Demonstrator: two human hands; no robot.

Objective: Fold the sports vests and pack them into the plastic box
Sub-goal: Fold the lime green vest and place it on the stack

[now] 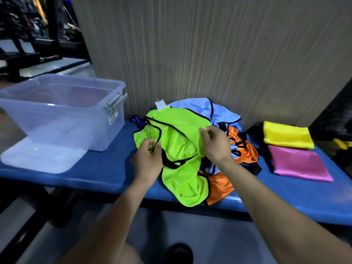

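Lime-green vest (179,149) atop the heap right of the plastic box (62,109): left hand (147,159) and right hand (215,142) fingers pinch its edges, apparently starting the fold; spreading it flat likely follows.

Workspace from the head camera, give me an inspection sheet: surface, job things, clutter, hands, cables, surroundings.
Surface: blue bench against a striped wall panel.
Job's things: green vest on top of an unfolded pile with a light blue vest and an orange vest; plastic box on the left, no vests visible inside; its lid lies flat before it.
Clutter: folded yellow cloth and pink cloth on the right.
Hands: left hand and right hand each pinch the green vest.
Cables: nothing seen.
Surroundings: dark, blurred equipment behind the box.
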